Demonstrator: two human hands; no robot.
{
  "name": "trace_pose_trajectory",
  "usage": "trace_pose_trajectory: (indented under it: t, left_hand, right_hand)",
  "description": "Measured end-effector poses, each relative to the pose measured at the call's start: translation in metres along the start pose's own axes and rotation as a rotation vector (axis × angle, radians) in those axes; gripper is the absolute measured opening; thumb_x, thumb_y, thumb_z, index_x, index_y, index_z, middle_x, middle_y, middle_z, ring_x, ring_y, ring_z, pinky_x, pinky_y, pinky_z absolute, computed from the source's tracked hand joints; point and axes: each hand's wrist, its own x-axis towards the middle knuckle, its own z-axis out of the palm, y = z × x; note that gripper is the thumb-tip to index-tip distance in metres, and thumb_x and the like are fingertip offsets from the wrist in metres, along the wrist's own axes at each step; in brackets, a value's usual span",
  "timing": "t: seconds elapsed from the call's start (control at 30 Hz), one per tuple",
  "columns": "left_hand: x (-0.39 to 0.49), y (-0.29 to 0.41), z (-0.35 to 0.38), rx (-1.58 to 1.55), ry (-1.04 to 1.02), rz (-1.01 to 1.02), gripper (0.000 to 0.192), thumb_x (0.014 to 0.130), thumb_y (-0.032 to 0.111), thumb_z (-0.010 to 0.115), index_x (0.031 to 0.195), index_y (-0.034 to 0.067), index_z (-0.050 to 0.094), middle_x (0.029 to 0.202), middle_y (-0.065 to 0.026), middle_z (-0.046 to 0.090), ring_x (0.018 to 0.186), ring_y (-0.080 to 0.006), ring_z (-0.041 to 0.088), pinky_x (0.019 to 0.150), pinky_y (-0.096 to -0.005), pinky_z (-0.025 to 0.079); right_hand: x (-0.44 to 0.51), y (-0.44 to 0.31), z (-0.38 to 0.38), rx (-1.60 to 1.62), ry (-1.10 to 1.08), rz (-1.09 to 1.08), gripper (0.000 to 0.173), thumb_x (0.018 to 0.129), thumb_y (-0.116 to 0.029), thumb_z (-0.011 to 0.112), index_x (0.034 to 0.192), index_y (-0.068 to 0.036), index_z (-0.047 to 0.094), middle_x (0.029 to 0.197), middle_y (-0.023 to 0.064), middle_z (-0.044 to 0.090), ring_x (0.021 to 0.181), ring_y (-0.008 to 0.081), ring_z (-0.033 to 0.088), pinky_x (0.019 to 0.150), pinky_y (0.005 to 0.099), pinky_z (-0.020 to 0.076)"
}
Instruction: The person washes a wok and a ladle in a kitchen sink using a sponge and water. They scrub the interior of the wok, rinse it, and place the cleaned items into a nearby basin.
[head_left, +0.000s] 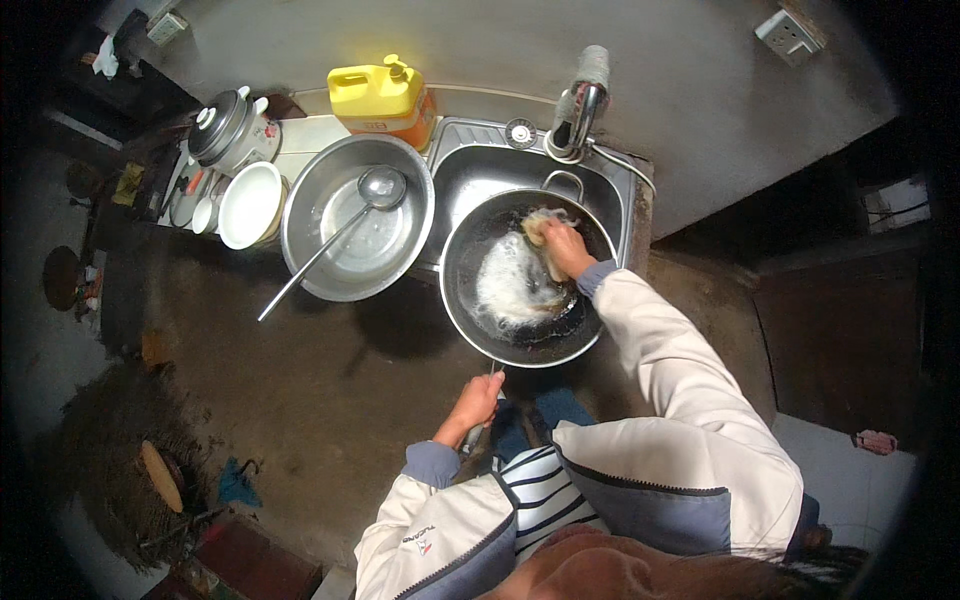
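Note:
A large dark wok (469, 300) with a pale rim rests over the front of the stainless steel sink (469, 176). White suds and water (510, 285) lie in its bottom. My left hand (478, 401) grips the wok's long handle (472, 439) on the side near my body. Inside the wok, at the upper right of its wall, my right hand (566, 244) presses a yellowish scrubbing cloth or sponge (534, 227), partly hidden by my fingers. A metal loop handle (564, 180) stands up at the wok's far side.
Left of the sink, a metal basin (307, 217) holds a long-handled ladle (382, 187). Behind it stands a yellow detergent jug (375, 94). White bowls (251, 206) and a rice cooker (232, 139) sit farther left. The faucet (585, 112) rises behind the sink, beside a drain strainer (520, 133).

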Motion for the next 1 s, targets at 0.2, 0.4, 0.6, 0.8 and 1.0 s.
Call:
trace_pose_trajectory:
  t: [0.2, 0.4, 0.6, 0.8, 1.0]
  left_hand:
    - [-0.002, -0.005, 0.001, 0.144, 0.098, 0.079, 0.053, 0.104, 0.038, 0.042, 0.076, -0.004, 0.055, 0.054, -0.0128, 0.054, 0.04, -0.0237, 0.055, 0.042, -0.0405, 0.043]
    - [-0.011, 0.024, -0.002, 0.188, 0.103, 0.001, 0.056, 0.103, 0.041, 0.043, 0.079, -0.007, 0.06, 0.063, -0.0253, 0.062, 0.056, -0.0368, 0.066, 0.059, -0.047, 0.051]
    - [0.0, 0.017, -0.004, 0.169, 0.085, 0.034, 0.059, 0.102, 0.044, 0.043, 0.075, -0.006, 0.06, 0.058, -0.022, 0.06, 0.049, -0.0348, 0.064, 0.055, -0.0461, 0.05]
    - [-0.005, 0.003, -0.001, 0.18, 0.123, 0.066, 0.058, 0.102, 0.044, 0.044, 0.077, -0.005, 0.061, 0.058, -0.0215, 0.06, 0.05, -0.0345, 0.064, 0.056, -0.0464, 0.05]
    - [0.0, -0.002, -0.001, 0.127, 0.08, -0.028, 0.052, 0.102, 0.042, 0.046, 0.078, -0.002, 0.06, 0.06, -0.0154, 0.06, 0.053, -0.0285, 0.062, 0.054, -0.0427, 0.046]
  right_hand:
    - [0.013, -0.083, 0.052, 0.386, 0.002, -0.137, 0.024, 0.1, -0.015, 0.045, 0.11, -0.006, 0.065, 0.112, 0.0185, 0.064, 0.097, 0.0348, 0.065, 0.087, 0.0441, 0.0527]
    - [-0.049, -0.084, 0.03, 0.429, -0.394, -0.416, 0.028, 0.088, -0.018, 0.062, 0.115, -0.01, 0.067, 0.106, 0.0164, 0.067, 0.099, 0.0371, 0.063, 0.088, 0.044, 0.0512]
    - [-0.042, -0.036, -0.023, 0.317, -0.37, -0.075, 0.027, 0.088, -0.017, 0.06, 0.112, -0.011, 0.069, 0.108, 0.0234, 0.062, 0.101, 0.0405, 0.061, 0.088, 0.0463, 0.0495]
    - [0.035, -0.023, -0.1, -0.036, 0.173, -0.263, 0.026, 0.078, -0.013, 0.066, 0.103, -0.004, 0.065, 0.108, 0.019, 0.055, 0.096, 0.037, 0.057, 0.08, 0.0483, 0.0482]
    - [0.11, 0.031, -0.078, -0.073, -0.143, -0.33, 0.023, 0.089, -0.026, 0.058, 0.089, -0.003, 0.061, 0.09, 0.0212, 0.066, 0.082, 0.0379, 0.065, 0.07, 0.0501, 0.0517]
